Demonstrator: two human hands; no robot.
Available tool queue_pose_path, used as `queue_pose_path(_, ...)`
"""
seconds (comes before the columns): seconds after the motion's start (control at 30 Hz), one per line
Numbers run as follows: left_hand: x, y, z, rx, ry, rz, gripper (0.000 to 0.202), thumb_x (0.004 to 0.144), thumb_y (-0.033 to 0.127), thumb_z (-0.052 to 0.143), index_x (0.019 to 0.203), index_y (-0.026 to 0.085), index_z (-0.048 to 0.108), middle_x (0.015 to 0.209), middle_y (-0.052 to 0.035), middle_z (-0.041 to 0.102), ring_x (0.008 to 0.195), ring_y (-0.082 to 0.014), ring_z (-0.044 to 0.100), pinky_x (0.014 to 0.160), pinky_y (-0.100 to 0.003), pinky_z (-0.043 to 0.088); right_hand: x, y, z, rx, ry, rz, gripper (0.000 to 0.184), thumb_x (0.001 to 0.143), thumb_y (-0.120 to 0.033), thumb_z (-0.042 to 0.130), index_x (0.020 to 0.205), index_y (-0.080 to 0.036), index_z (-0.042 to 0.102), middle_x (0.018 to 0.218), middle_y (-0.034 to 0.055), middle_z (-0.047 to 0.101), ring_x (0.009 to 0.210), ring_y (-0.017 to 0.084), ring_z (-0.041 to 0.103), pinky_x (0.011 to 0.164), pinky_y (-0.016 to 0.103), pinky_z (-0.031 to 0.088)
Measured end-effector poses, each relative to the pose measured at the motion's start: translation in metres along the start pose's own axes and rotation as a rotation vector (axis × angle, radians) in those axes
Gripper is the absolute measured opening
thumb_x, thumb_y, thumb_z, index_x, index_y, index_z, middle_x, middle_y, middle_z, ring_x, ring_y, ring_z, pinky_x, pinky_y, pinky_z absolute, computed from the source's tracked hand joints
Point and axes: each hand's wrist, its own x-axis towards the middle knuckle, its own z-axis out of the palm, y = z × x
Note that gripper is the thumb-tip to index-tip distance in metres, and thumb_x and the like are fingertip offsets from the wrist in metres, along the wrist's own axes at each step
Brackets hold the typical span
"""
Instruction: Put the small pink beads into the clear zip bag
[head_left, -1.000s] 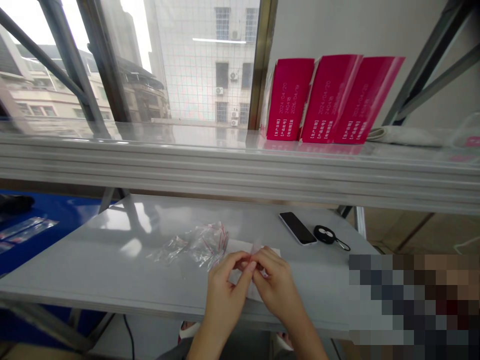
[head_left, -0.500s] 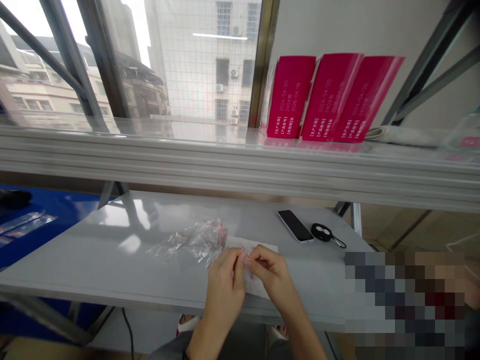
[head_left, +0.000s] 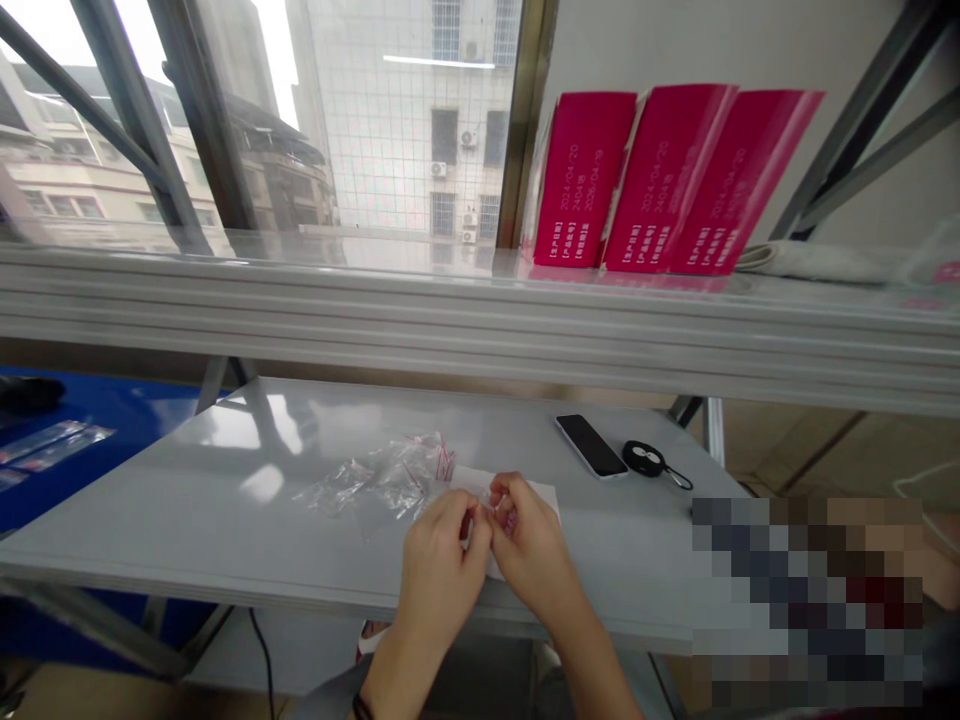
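My left hand (head_left: 446,540) and my right hand (head_left: 529,540) meet above the table, fingertips pinched close together. Between them shows part of a small clear plastic bag (head_left: 487,500) with some pinkish red on it; my fingers cover most of it. Under my hands lies a white sheet of paper (head_left: 551,495), partly hidden by them. Just left of my left hand is a loose heap of clear zip bags (head_left: 401,475) with red lines along their edges.
A phone (head_left: 590,446) and a round black case with a clip (head_left: 643,458) lie at the right of the grey table (head_left: 225,530). Above runs a shelf (head_left: 375,310) bearing pink boxes (head_left: 585,180). A blurred-out patch (head_left: 806,600) covers the lower right. A blue surface (head_left: 142,410) adjoins at left.
My right hand has turned, its fingers now raised higher beside the small bag. Both hands stay together over the paper. The camera view has tipped slightly.
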Motion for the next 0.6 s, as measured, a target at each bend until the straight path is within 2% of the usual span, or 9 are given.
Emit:
queue_pose_path(0.07, 0.001, 0.003, -0.004, -0.031, -0.02, -0.016, 0.021, 0.097, 0.024, 0.049, 0.078, 0.02, 0.055, 0.072, 0.0, 0.056, 0.069, -0.0177, 0.053, 0.066, -0.029, 0.036, 0.001, 0.0, 0.0, 0.076, 0.011, 0.036, 0.014, 0.091, -0.022, 0.056, 0.104, -0.023, 0.06, 0.085, 0.0014, 0.067, 0.073, 0.018, 0.063, 0.071, 0.03, 0.045)
queue_pose_path(0.13, 0.001, 0.007, -0.008, -0.114, -0.058, -0.054, 0.025, 0.098, 0.03, 0.051, 0.075, 0.02, 0.055, 0.068, 0.0014, 0.054, 0.065, -0.0162, 0.051, 0.063, -0.028, 0.035, 0.004, 0.001, -0.001, 0.211, 0.071, 0.117, 0.012, 0.091, -0.029, 0.058, 0.1, -0.022, 0.061, 0.081, 0.0016, 0.067, 0.073, 0.019, 0.064, 0.069, 0.03, 0.047)
queue_pose_path(0.27, -0.002, 0.014, -0.008, -0.463, -0.369, -0.174, 0.039, 0.098, 0.045, 0.053, 0.071, 0.018, 0.063, 0.064, 0.0008, 0.057, 0.063, -0.0153, 0.052, 0.059, -0.026, 0.036, 0.009, 0.0, -0.006, 0.657, 0.255, 0.341, 0.02, 0.082, -0.036, 0.07, 0.09, -0.022, 0.059, 0.071, -0.0024, 0.06, 0.056, 0.014, 0.054, 0.051, 0.024, 0.041)
queue_pose_path(0.33, -0.005, 0.017, 0.0, -0.65, -0.431, -0.25, 0.037, 0.097, 0.047, 0.056, 0.082, 0.018, 0.071, 0.075, -0.0029, 0.066, 0.072, -0.0176, 0.059, 0.065, -0.027, 0.042, 0.011, -0.004, -0.008, 0.862, 0.278, 0.416, 0.024, 0.078, -0.036, 0.074, 0.088, -0.021, 0.058, 0.071, -0.0028, 0.058, 0.055, 0.012, 0.051, 0.049, 0.023, 0.041)
queue_pose_path(0.4, -0.007, 0.02, 0.012, -0.886, -0.349, -0.346, 0.031, 0.095, 0.046, 0.06, 0.101, 0.019, 0.073, 0.097, -0.0075, 0.072, 0.089, -0.0207, 0.064, 0.079, -0.03, 0.048, 0.009, -0.012, -0.006, 0.989, 0.242, 0.46, 0.027, 0.075, -0.036, 0.077, 0.086, -0.021, 0.058, 0.072, -0.002, 0.059, 0.056, 0.012, 0.051, 0.05, 0.023, 0.042)
queue_pose_path(0.47, -0.007, 0.022, 0.022, -1.174, -0.187, -0.454, 0.033, 0.094, 0.044, 0.064, 0.116, 0.02, 0.071, 0.116, -0.0109, 0.071, 0.106, -0.0225, 0.064, 0.093, -0.033, 0.048, 0.006, -0.02, -0.001, 1.027, 0.171, 0.48, 0.026, 0.075, -0.035, 0.078, 0.084, -0.021, 0.058, 0.069, -0.0034, 0.057, 0.052, 0.01, 0.046, 0.045, 0.02, 0.037)
queue_pose_path(0.53, -0.005, 0.023, 0.028, -1.428, 0.009, -0.559, 0.037, 0.092, 0.039, 0.068, 0.123, 0.02, 0.067, 0.123, -0.0117, 0.069, 0.111, -0.023, 0.065, 0.096, -0.034, 0.05, 0.002, -0.025, 0.005, 0.969, 0.064, 0.465, 0.023, 0.078, -0.035, 0.075, 0.083, -0.02, 0.058, 0.063, -0.0059, 0.052, 0.045, 0.007, 0.038, 0.039, 0.018, 0.027)
queue_pose_path(0.6, 0.0, 0.021, 0.027, -1.581, 0.154, -0.641, 0.034, 0.09, 0.032, 0.07, 0.121, 0.018, 0.068, 0.119, -0.0116, 0.071, 0.105, -0.0225, 0.069, 0.09, -0.033, 0.054, 0.001, -0.022, 0.006, 0.83, -0.108, 0.411, 0.018, 0.083, -0.036, 0.069, 0.087, -0.019, 0.061, 0.064, -0.005, 0.055, 0.044, 0.008, 0.038, 0.036, 0.018, 0.026)
